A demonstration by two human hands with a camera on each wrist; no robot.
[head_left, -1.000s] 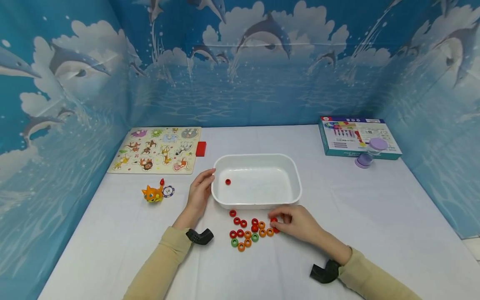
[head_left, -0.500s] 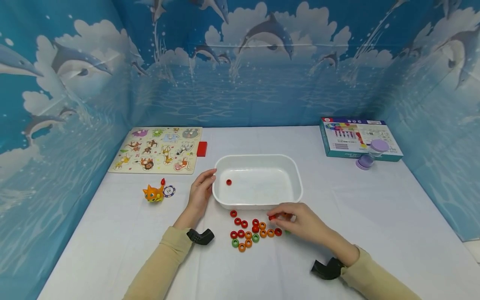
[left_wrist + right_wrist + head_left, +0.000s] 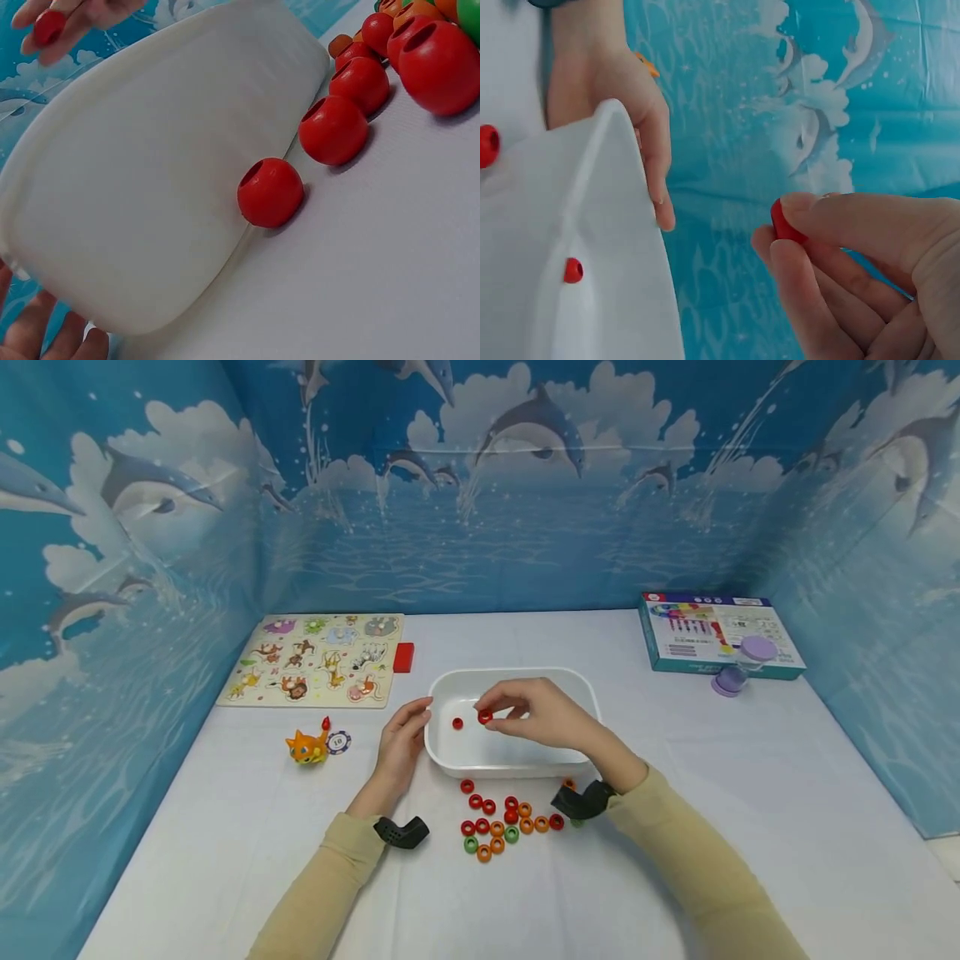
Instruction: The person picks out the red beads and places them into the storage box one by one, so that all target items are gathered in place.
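Observation:
In the head view, my right hand (image 3: pixel 540 710) pinches a red bead (image 3: pixel 485 716) between thumb and fingers, above the inside of a white tray (image 3: pixel 495 772). The right wrist view shows this pinched bead (image 3: pixel 786 222) close up. Another red bead (image 3: pixel 457 723) lies on the tray's floor towards the left. My left hand (image 3: pixel 400 745) rests its fingers along the outside of the tray's left end. In front of the tray, red beads (image 3: pixel 482 827), orange beads (image 3: pixel 527 825) and green beads (image 3: pixel 512 834) lie loose on the white cloth.
An animal puzzle board (image 3: pixel 315 662) and a red block (image 3: pixel 403 657) lie at the back left. Before them are an orange toy animal (image 3: pixel 306 748) and a round chip (image 3: pixel 339 742). A teal-edged box (image 3: pixel 720 639) and a purple-capped timer-like object (image 3: pixel 731 679) sit back right.
My right hand has picked a red bead up from the right end of the loose beads and carried it left and away from me, over the tray. The left hand has stayed put.

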